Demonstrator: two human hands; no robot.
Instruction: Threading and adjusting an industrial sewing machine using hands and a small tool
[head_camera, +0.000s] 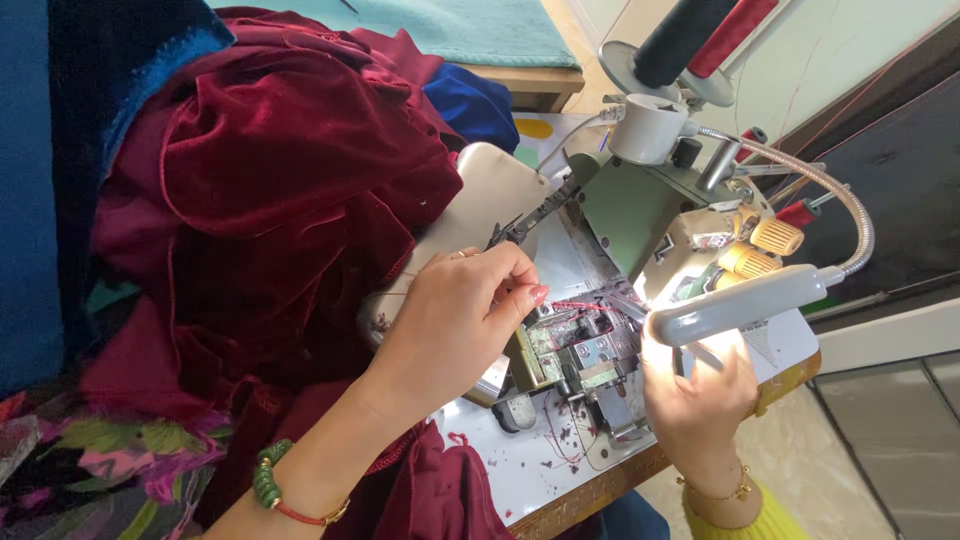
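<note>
We see the left hand (462, 318) with fingertips pinched together on a thin red thread (580, 306), held just at the needle area of the overlock sewing machine (640, 250). The thread runs from the pinch rightward into the machine's metal parts. The right hand (700, 400) lies under the gooseneck lamp (745, 300), against the machine's front; its fingers are washed out by the light, so we cannot tell whether it grips anything. A heap of dark red velvet fabric (270, 190) lies to the left, touching the machine's bed. Thread cones (700, 35) stand behind the machine. The white table (520, 470) bears red thread scraps. A green bead bracelet (268, 482) circles the left wrist.
</note>
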